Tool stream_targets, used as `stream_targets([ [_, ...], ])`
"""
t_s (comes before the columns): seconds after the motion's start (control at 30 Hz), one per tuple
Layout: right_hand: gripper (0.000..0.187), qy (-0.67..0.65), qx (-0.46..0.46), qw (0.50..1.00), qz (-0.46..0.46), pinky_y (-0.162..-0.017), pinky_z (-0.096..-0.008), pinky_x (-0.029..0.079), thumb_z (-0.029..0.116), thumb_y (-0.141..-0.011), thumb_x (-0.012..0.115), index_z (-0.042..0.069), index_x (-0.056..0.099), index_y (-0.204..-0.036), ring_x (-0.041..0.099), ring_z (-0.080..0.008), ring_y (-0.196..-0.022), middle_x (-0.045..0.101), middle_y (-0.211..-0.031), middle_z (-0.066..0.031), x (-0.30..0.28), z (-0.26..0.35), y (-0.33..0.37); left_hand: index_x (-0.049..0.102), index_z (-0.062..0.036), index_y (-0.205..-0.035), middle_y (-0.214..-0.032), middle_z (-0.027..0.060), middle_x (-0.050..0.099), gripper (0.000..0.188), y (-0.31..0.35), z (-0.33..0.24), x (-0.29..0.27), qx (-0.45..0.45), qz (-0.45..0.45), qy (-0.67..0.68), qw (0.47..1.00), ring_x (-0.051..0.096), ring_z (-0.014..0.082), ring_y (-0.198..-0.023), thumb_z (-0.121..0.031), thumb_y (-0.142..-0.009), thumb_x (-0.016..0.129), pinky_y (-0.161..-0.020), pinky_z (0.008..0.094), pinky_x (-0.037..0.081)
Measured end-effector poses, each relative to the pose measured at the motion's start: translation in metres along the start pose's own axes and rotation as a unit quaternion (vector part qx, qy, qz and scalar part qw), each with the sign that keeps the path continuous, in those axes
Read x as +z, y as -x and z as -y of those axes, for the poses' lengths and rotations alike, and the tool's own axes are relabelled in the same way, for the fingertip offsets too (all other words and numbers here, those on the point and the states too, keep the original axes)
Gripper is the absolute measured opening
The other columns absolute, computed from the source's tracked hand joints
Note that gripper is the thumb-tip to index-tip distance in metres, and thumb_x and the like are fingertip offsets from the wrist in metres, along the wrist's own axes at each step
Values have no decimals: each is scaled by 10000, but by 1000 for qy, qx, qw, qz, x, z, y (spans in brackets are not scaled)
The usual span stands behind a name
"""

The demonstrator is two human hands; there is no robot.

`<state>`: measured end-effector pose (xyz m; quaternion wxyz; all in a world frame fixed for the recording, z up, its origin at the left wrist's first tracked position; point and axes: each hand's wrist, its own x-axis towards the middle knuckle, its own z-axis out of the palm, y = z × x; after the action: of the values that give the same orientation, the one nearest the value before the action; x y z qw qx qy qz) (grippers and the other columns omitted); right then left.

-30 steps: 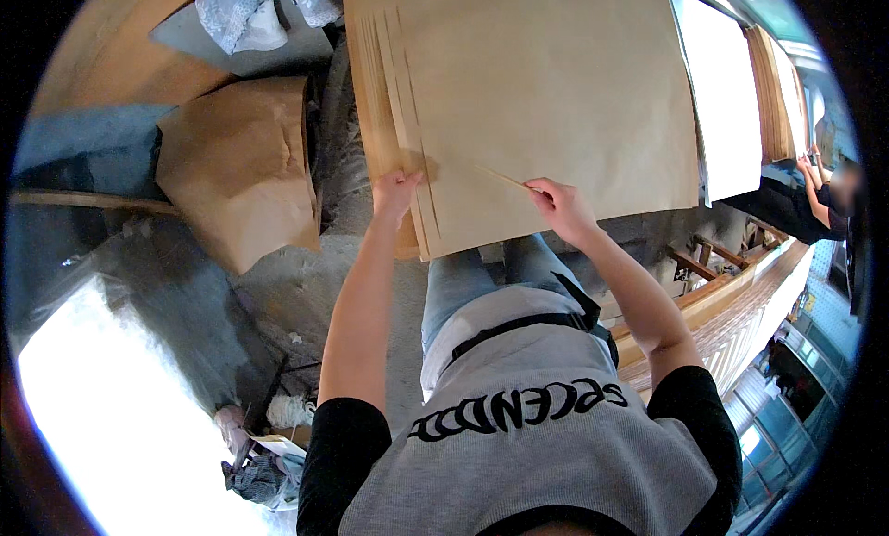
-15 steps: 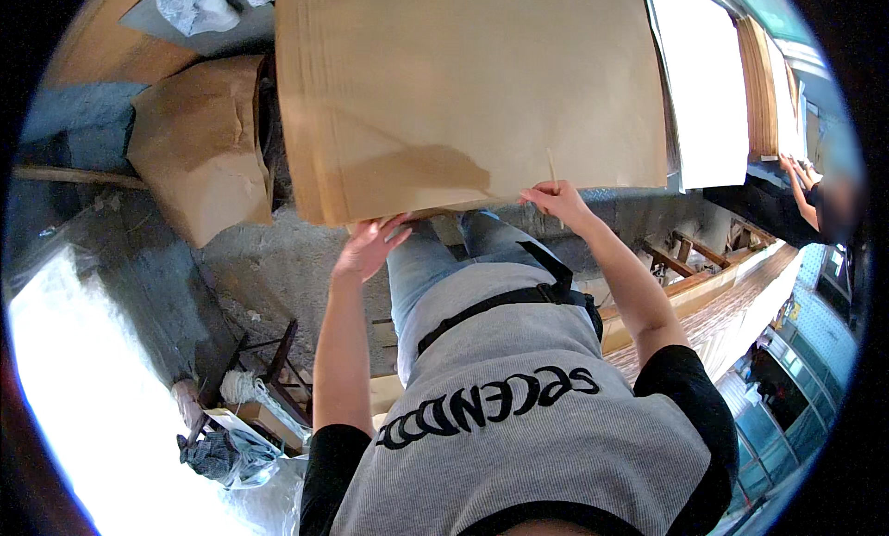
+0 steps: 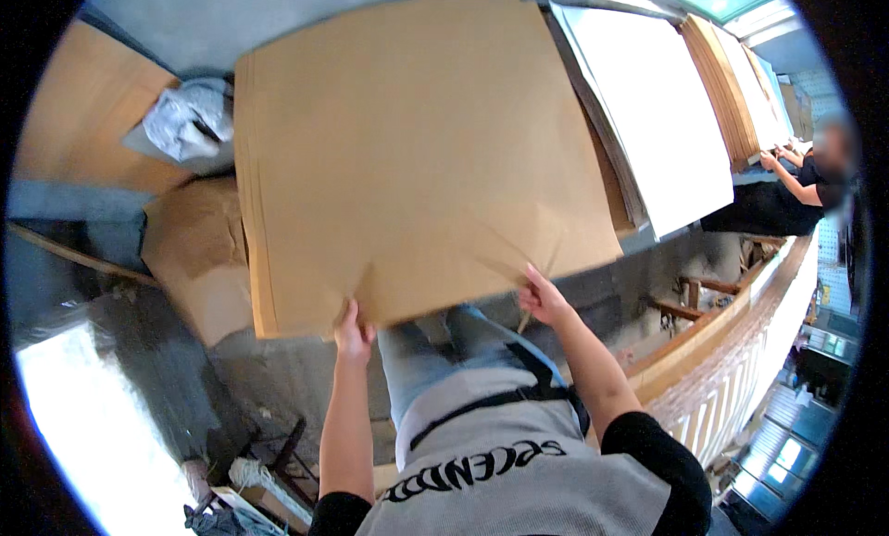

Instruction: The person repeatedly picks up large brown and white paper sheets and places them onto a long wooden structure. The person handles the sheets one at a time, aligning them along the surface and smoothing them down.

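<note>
A large stack of brown paper sheets lies in front of me, its near edge toward my body. My left hand pinches the near edge of the top sheet toward its left side, thumb above the paper. Farther right along that edge, my right hand is closed on the same sheet, which creases near the thumb. A thin pale stick pokes out below the right hand. The fingers under the paper are hidden.
White sheets lie right of the brown stack, with more brown sheets beyond. Another person in dark clothes works there. Crumpled brown paper and a pale plastic bag are at left. A wooden frame stands at right.
Both hands have closed on the sheet's near edge; the left was spread before. My view has shifted, showing more of the stack's far side. The stick no longer stands up above the right hand.
</note>
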<state>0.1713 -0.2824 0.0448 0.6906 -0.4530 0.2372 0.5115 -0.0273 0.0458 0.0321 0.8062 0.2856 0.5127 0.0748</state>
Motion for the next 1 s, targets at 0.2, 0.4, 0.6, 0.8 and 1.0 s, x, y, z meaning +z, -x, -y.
stream_targets([
  [0.2,223,132,-17,989,-69,-349,-246,289,291,-817,568,95,509,-728,401,-128,-363,493,-508,-40,-23,20,8,476,-77,-997,-598,41,508,318,18,12,-19,-4,-111,-170,979,412,141,-332,-362,-856,494,-285,255,324],
  [0.4,170,443,-279,820,-232,-388,-272,375,180,-830,555,19,521,-790,476,-133,-430,517,-554,-46,5,-6,21,492,-42,-934,-570,36,494,303,39,64,-36,70,-167,-220,959,430,126,-337,-338,-886,442,-305,242,356],
  [0.6,254,264,-239,916,-183,-379,-216,313,294,-776,636,59,541,-773,447,-74,-472,470,-597,13,40,71,-19,549,-79,-1000,-738,11,532,349,-15,-31,29,61,-191,-107,974,441,112,-433,-374,-813,562,-332,229,339],
  [0.8,238,236,-93,963,-89,-388,-201,244,282,-785,620,80,525,-700,368,-53,-449,454,-572,19,26,78,-12,548,-106,-916,-742,9,540,293,-5,-9,11,-9,-10,122,992,418,114,-421,-366,-790,592,-388,226,341],
  [1.0,185,63,-72,995,-30,-385,-181,241,203,-843,549,54,506,-743,378,-50,-498,477,-641,9,7,71,-24,518,-77,-859,-604,3,475,263,-17,-8,26,-38,-33,140,989,351,114,-402,-322,-800,594,-390,249,278],
])
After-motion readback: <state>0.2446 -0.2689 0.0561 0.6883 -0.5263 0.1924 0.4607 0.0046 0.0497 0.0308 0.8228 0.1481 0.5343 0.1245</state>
